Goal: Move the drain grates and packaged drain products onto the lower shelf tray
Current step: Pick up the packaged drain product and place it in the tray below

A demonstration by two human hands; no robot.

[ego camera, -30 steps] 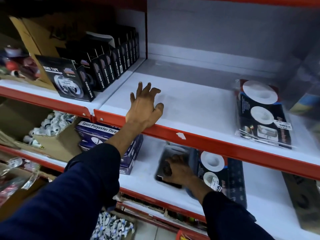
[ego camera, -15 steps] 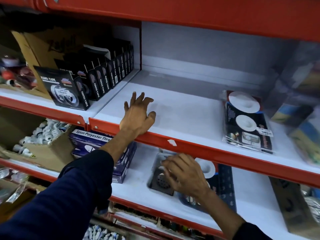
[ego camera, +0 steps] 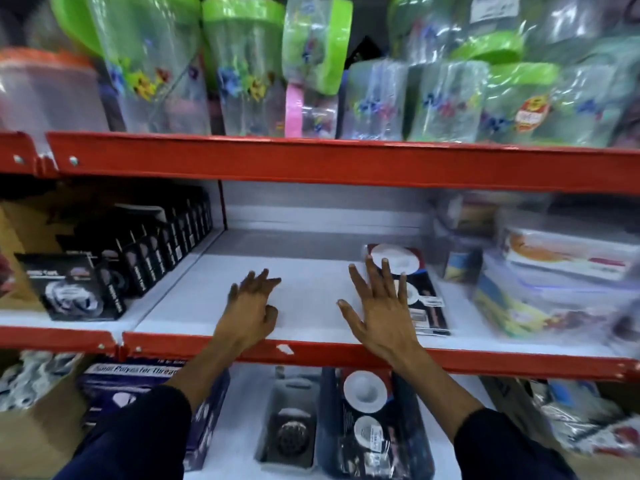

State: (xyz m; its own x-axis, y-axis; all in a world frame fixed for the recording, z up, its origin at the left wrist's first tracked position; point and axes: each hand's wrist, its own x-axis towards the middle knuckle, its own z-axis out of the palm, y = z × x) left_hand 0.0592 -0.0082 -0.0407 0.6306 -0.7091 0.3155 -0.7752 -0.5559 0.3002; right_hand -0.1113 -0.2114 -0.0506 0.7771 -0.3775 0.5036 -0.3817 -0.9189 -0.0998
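Bare white shelf (ego camera: 311,292) lies open between my left hand (ego camera: 249,315) and right hand (ego camera: 381,317), hemmed by black boxes (ego camera: 162,247) on the left, a drain packet (ego camera: 420,299) under my right fingers, plastic-wrapped goods (ego camera: 554,282) beyond, and the red beam (ego camera: 339,166) overhead.

You are wearing a dark navy long-sleeved top, and both sleeves (ego camera: 135,431) are pushed up so the forearms are bare from about mid-arm to the wrists. Your left hand (ego camera: 251,311) and right hand (ego camera: 382,315) are uncovered: no gloves, rings, watch or bands show. The cloth looks plain, unmarked.
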